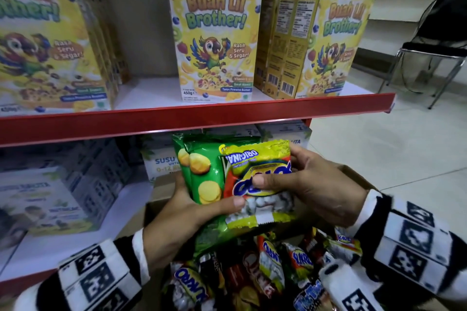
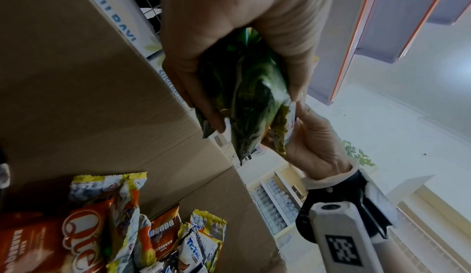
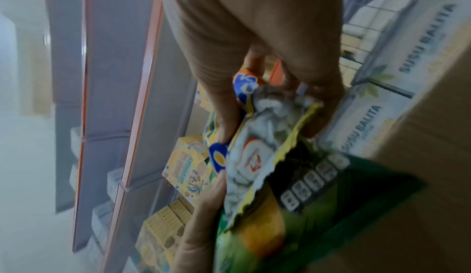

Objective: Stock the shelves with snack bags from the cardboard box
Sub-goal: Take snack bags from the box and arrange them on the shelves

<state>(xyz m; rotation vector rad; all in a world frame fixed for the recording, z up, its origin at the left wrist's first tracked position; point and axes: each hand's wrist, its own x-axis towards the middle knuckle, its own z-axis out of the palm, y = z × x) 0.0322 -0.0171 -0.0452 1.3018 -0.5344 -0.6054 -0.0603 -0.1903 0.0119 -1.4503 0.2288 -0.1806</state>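
Above the open cardboard box (image 1: 353, 174), the left hand (image 1: 177, 219) clamps two green chip bags (image 1: 204, 171) upright while the right hand (image 1: 310, 184) pinches a yellow peanut bag (image 1: 260, 184) against them, likely gathering a stack for one trip to the shelf (image 1: 177, 118).

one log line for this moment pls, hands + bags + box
left hand: holds green snack bags | right hand: grips yellow Original bag in front of them | cardboard box: more bags inside | shelving: not yet
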